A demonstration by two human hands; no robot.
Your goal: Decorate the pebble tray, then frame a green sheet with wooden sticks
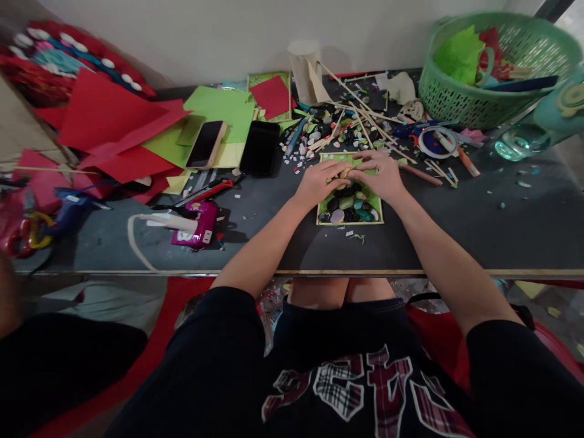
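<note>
stone | pinched by left hand, right hand | frame beneath (set back from table edge)

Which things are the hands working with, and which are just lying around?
Seem part of the work:
- left hand and right hand
- green framed panel under them
- stones on the panel

Seem to be just lying about:
- pink-edged phone
- red paper
- green basket
- bottle

A plain, pale wall rises behind the far edge of the dark grey desk. Below its light-brown near edge, scraps litter the floor beside red seats.
</note>
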